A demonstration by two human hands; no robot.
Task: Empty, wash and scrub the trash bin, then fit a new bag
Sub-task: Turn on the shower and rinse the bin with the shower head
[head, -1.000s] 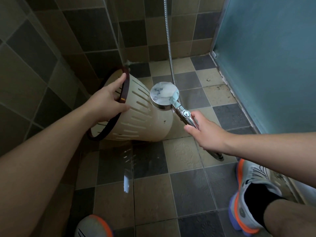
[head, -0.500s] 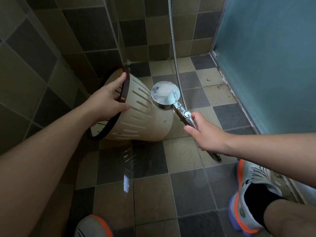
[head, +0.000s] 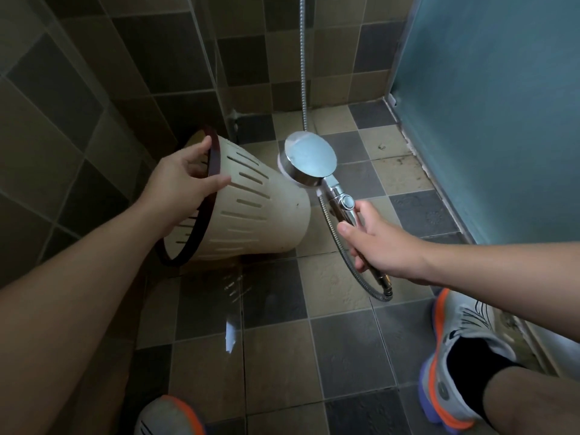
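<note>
Over by the tiled wall on the left, the left hand [head: 185,180] has hold of the trash bin [head: 251,208] at its dark rim [head: 213,152]: the thumb lies along the outside of the cream wall and the fingers curl over the rim into the mouth, so that grip is pinching the rim. The bin is tipped on its side, its open mouth turned toward the person and the left wall, its closed bottom pointing toward the middle of the shower floor [head: 276,356]. Its lower side rests on the tiles. Rows of narrow slots run along its wall.

Just right of the bin's bottom end is the shower head [head: 310,161], a round chrome disc facing down and to the left at the bin's bottom end, very near it; whether they touch cannot be told. A pale wet sheen lies on the floor tiles below the bin.

The right hand [head: 376,246] wraps around the chrome handle of the shower head, below its round button, fingers curled tight round it. The metal hose [head: 342,246] loops out from under that hand, and another stretch of it hangs down against the back wall.

At the bottom, 2 grey shoes with orange trim stand on the tiles, 1 on the left [head: 169,416] and 1 at the right [head: 461,356] beside the blue-green panel [head: 502,105].
</note>
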